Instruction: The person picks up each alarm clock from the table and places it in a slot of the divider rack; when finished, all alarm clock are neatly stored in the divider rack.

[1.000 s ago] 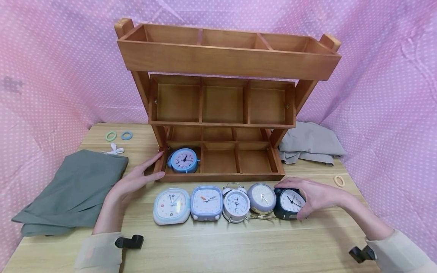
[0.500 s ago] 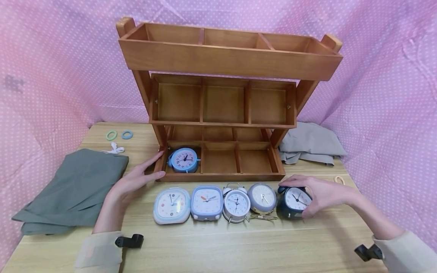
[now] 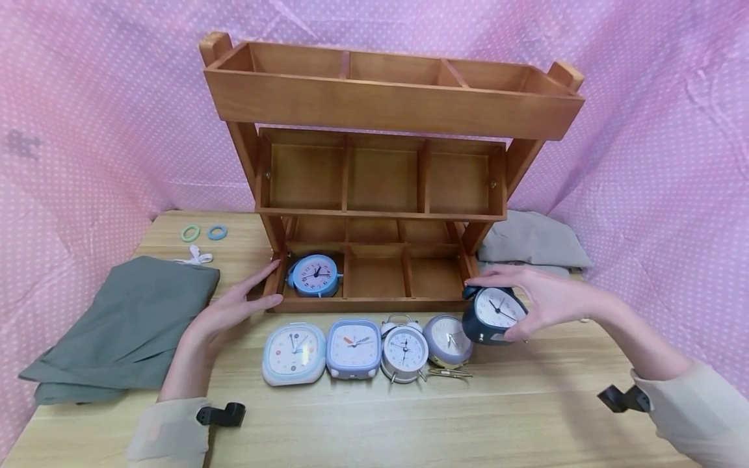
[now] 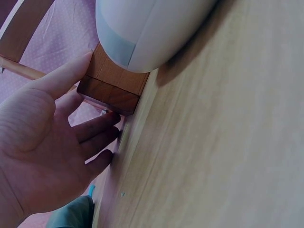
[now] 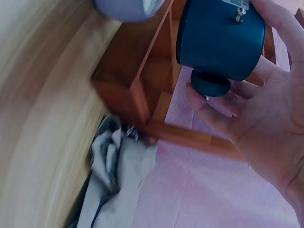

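Observation:
My right hand [image 3: 547,299] grips a dark blue alarm clock [image 3: 494,316] by its sides, lifted off the table in front of the rack's lower right corner. In the right wrist view the clock's dark teal body [image 5: 223,38] is between thumb and fingers. My left hand [image 3: 236,305], fingers spread, touches the left end of the wooden rack [image 3: 374,303]. A light blue alarm clock [image 3: 316,275] sits in its bottom left compartment. Before the rack stand a pale blue clock [image 3: 294,354], a periwinkle square clock [image 3: 354,349], a white twin-bell clock [image 3: 405,351] and a round lavender clock [image 3: 448,341].
Green-grey cloth [image 3: 129,325] lies at the left, and grey cloth [image 3: 532,240] at the back right. Green [image 3: 190,233] and blue rings [image 3: 217,232] rest at the back left, near a white ribbon [image 3: 196,255]. The rack has upper tiers [image 3: 392,107] overhanging the bottom compartments.
My right hand first shifted the dark blue clock slightly right along the table, then raised it up and toward the rack. My left hand has stayed at the rack's end.

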Available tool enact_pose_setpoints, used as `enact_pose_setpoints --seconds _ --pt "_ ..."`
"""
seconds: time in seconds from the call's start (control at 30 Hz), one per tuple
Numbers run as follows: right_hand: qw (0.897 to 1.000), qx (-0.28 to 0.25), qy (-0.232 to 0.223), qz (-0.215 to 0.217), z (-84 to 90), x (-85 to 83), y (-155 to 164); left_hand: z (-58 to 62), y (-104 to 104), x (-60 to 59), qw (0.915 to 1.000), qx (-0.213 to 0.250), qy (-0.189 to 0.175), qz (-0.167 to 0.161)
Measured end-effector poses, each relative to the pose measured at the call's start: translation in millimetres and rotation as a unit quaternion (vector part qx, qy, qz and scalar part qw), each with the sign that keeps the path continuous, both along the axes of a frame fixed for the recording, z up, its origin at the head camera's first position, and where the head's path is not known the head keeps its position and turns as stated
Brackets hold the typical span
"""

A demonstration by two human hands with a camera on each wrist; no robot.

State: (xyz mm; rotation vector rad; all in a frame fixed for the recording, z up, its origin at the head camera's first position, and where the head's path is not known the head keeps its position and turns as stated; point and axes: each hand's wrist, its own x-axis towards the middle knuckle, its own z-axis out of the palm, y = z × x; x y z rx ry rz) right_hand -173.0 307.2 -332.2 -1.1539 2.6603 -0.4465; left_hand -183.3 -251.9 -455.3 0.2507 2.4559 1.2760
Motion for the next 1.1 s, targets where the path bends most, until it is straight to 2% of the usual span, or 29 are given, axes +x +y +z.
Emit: enact_pose_setpoints --seconds 0.17,0.37,0.67,1.1 --pt "0.999 -0.029 -0.036 0.018 0.8 -16.1 -31 -0.1 -1 -0.4 1.0000 -0.002 -0.003 0.002" --pt "0.997 -0.048 -0.056 -0.018 -9.8 -32.4 -69 2.5 1 -1.6 1.0000 -0.002 -0.007 0.003" --pt "0.996 -0.060 -0.009 -0.067 -26.5 -54.9 -116 -0.3 -1 -0.4 1.0000 -0.005 -0.002 0.000" --pt "0.990 -0.060 0.021 -0.129 -44.8 -80.3 -163 0.7 1 -0.3 0.9999 -0.012 0.000 -0.004"
